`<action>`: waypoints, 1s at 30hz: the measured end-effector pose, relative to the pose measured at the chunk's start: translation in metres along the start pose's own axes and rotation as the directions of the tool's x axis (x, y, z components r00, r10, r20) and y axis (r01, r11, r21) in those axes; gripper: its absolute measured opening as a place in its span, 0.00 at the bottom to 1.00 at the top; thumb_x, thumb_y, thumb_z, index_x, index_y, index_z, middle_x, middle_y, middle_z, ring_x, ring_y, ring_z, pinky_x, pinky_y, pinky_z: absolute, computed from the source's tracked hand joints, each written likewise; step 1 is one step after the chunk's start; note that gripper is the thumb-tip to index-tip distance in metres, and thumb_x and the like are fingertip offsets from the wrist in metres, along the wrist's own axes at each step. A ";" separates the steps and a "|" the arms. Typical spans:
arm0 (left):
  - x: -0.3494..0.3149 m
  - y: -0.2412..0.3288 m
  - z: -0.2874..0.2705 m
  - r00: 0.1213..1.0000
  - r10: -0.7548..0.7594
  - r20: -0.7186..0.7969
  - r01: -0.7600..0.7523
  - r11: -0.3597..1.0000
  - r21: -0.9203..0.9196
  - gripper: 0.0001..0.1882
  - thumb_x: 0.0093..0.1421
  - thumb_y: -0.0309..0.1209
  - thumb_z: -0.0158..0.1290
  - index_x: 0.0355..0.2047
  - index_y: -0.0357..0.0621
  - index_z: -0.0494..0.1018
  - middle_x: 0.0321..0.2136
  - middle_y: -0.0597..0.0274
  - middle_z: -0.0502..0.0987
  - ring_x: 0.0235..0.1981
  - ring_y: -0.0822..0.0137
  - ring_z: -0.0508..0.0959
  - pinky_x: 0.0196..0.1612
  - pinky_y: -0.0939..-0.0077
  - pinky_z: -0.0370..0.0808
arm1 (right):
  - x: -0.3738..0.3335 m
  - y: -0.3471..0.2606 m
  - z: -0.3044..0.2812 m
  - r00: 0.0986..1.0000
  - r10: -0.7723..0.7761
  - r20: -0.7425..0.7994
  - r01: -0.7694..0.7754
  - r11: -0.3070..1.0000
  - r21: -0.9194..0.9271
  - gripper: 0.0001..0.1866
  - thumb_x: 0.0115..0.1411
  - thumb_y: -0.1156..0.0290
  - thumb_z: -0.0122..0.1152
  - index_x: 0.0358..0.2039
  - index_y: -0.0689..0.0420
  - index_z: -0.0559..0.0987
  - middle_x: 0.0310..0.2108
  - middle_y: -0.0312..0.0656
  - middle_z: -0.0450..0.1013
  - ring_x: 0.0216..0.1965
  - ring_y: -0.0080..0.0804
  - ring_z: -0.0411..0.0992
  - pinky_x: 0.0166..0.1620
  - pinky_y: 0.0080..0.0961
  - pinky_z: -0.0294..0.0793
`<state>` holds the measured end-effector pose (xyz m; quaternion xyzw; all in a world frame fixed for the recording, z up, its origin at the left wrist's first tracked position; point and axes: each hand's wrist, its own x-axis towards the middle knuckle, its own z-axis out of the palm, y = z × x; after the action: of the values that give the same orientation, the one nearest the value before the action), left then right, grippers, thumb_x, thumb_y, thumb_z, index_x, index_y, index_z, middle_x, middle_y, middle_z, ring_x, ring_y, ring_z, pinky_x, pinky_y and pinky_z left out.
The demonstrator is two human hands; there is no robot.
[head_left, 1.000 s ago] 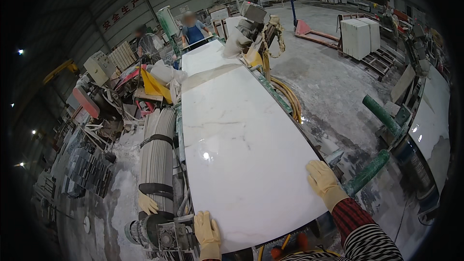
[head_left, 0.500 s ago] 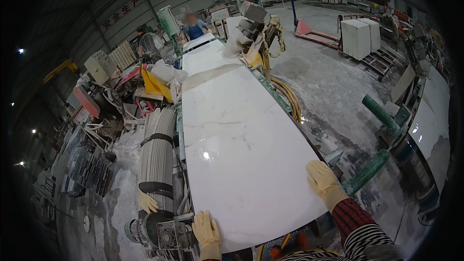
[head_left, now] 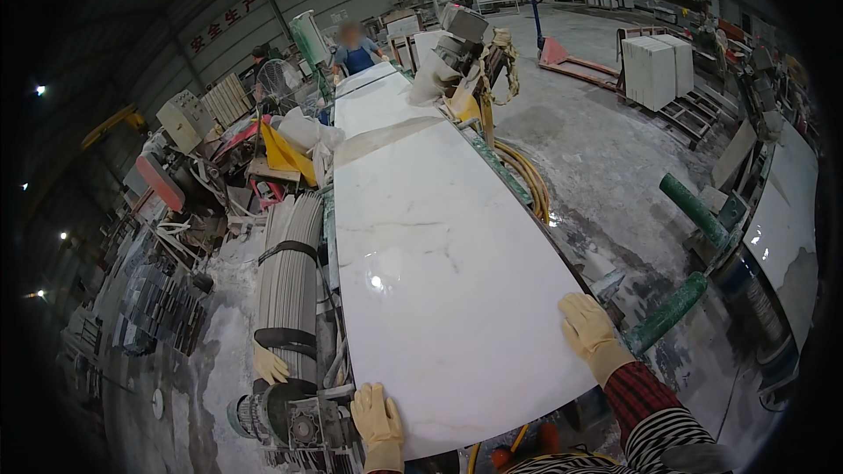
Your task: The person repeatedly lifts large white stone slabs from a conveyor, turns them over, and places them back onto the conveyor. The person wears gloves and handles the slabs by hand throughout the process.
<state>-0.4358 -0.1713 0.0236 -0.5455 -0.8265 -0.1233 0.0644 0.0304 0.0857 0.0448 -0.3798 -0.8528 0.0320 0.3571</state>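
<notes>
A long white stone slab (head_left: 448,298) with faint grey veins and a wet, glossy top lies on a machine bed in front of me. My left hand (head_left: 378,421), in a cream rubber glove, rests on its near left corner with the fingers stretched out. At the near right edge, my right hand (head_left: 590,329), gloved alike, lies on the slab with its fingers extended forward. Neither hand grips a loose thing. Another white slab (head_left: 373,110) lies farther along the bed, and a co-worker in a blue apron (head_left: 358,59) stands at the far end.
Left of the bed are a strapped bundle of grey strips (head_left: 290,272), a spare cream glove (head_left: 270,365) and a motor (head_left: 255,412). Green rollers (head_left: 667,312) jut out at right, before another slab (head_left: 781,202). A coiled yellow hose (head_left: 531,180) lies beside the bed.
At the far end, the white piece before the co-worker lies slightly nearer, and the dark gap has narrowed. The view has shifted a little. Both my hands keep their places on the slab.
</notes>
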 end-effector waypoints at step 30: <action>-0.014 0.000 -0.002 0.998 0.031 -0.046 -0.033 0.999 -0.043 0.25 0.70 0.33 0.61 0.66 0.43 0.75 0.68 0.40 0.75 0.70 0.35 0.71 0.73 0.40 0.67 | -0.007 -0.009 -0.011 1.000 0.014 0.007 -0.014 1.000 0.020 0.18 0.61 0.75 0.66 0.52 0.62 0.81 0.53 0.55 0.80 0.55 0.61 0.77 0.61 0.53 0.77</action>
<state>-0.4304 -0.1845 0.0218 -0.5569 -0.8132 -0.1528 0.0729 0.0351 0.0715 0.0521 -0.3819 -0.8511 0.0444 0.3576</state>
